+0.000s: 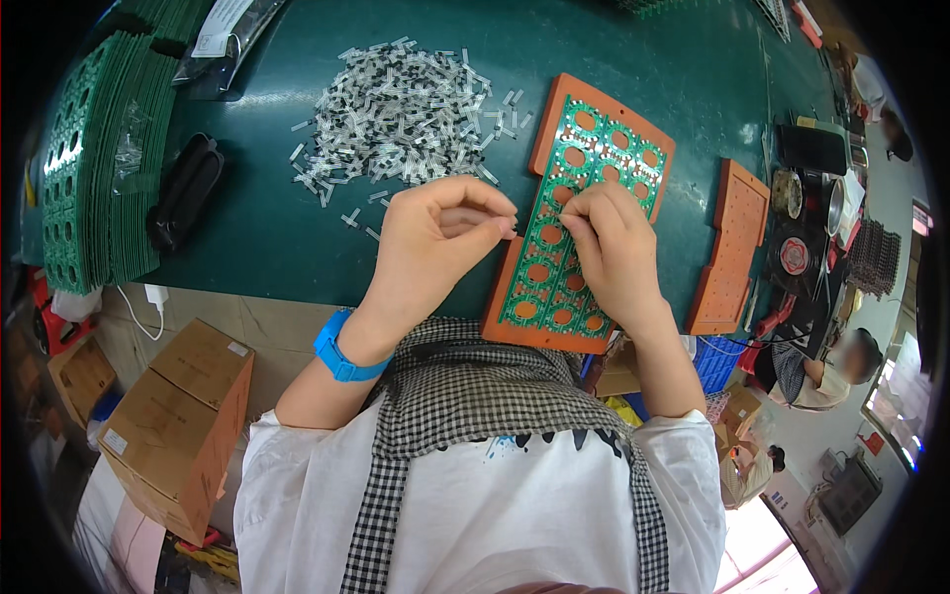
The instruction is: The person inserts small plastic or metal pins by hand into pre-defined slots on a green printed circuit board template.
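A green circuit board panel (597, 142) with rows of round cutouts lies in an orange-brown holder plate (547, 124), tilted across the table in front of me. Over the middle of the panel, my right hand (616, 243) has its thumb and index finger pinched close to the board; anything between them is too small to make out. My left hand (435, 238) hovers at the panel's left edge, fingers curled and the thumb near the index fingertip, perhaps with a tiny part I cannot name. Beyond my left hand is a heap of small clear-and-dark parts (401, 114).
Stacked green panels (104, 158) stand at the left, beside a black case (188, 183) and a dark bag (233, 40). Another orange-brown plate (730, 247) lies at the right, near tools and a tape roll (795, 254). Cardboard boxes (178, 416) sit below left. Other people work at far right.
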Motion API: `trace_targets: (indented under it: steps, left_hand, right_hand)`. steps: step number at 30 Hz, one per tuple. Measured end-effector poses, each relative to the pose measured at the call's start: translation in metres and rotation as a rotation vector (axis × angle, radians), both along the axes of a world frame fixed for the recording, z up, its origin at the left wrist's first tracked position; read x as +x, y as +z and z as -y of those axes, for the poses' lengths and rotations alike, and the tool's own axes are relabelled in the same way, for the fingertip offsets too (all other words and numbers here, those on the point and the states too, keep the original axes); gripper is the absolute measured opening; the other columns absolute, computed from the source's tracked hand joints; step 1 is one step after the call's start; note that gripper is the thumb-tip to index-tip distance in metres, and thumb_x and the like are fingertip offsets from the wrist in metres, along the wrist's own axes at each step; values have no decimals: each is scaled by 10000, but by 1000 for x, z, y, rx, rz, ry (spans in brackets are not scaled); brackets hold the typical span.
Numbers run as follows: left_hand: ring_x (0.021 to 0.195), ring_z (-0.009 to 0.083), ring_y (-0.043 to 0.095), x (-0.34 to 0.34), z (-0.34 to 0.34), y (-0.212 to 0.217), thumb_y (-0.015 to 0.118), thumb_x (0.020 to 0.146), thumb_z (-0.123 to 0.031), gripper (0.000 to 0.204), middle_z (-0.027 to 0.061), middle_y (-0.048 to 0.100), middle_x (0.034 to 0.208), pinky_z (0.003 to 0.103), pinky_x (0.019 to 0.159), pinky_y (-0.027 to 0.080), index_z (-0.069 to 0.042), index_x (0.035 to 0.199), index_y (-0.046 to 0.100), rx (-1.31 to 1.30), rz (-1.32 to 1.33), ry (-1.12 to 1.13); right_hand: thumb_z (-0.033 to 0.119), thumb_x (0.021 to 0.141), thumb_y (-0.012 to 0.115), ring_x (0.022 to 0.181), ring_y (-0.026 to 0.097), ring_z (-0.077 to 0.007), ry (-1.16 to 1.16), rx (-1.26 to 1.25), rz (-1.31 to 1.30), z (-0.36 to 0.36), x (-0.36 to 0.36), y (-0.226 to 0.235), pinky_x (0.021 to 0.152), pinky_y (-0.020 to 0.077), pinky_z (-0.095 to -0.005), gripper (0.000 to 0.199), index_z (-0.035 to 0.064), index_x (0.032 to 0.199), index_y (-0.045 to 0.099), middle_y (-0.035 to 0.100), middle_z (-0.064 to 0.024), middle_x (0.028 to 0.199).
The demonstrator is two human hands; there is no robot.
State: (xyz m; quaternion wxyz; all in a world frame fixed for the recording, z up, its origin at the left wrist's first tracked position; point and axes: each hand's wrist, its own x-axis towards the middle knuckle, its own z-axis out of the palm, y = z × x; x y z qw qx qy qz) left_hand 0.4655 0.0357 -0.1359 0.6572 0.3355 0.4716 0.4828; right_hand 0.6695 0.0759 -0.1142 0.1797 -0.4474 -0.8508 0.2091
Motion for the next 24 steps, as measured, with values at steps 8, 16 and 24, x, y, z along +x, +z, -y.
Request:
trace_targets:
  steps: [8, 16, 24]
  left_hand:
    - [778, 90, 645, 3, 0, 13, 596, 856, 50, 234, 102, 693, 862, 220, 701, 517, 43, 1089, 576, -85, 114, -73]
    - [700, 86, 584, 12, 6, 12, 632, 823, 27, 238, 17, 651, 798, 206, 614, 433, -45, 1050, 623, 156, -324, -165]
    - [951, 231, 507, -5, -17, 2, 727, 726, -102, 158, 12, 566, 963, 393, 845, 371, -114, 871, 664, 557, -1359, 50]
  right_hand:
    - [85, 658, 745, 736, 619, -216, 121, 374, -32, 12, -1, -2, 584, 469, -320, 296, 61, 943, 671, 620, -53, 865]
    - [79, 680, 744, 751, 610, -238, 324, 417, -138, 26, 8, -3, 608, 465, -338, 307, 54, 973, 657, 630, -57, 890]
    - [29, 762, 682, 760, 587, -271, 28, -32, -145, 29, 7, -2, 640, 466, -363, 129, 34, 853, 591, 596, -74, 829]
